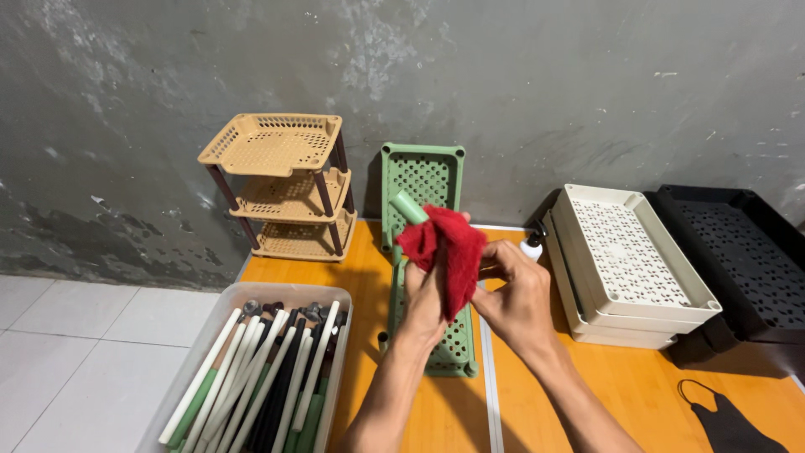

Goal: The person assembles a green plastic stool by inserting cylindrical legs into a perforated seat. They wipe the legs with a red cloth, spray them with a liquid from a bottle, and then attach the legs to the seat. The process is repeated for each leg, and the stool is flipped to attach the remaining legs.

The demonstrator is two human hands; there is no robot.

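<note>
While closed, both grips clutching red cloth

Small assembly workspace, looks like a home workshop or packing corner. Bare stained concrete wall, white tiled floor, low orange wooden table. Plastic shelf parts in bulk: stacked cream trays, black trays, a clear bin of poles, one finished tan three-tier rack.

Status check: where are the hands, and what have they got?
Both hands up over table. Left hand holds green tube in red cloth. Right hand grips cloth too. Nothing blocking.
</note>
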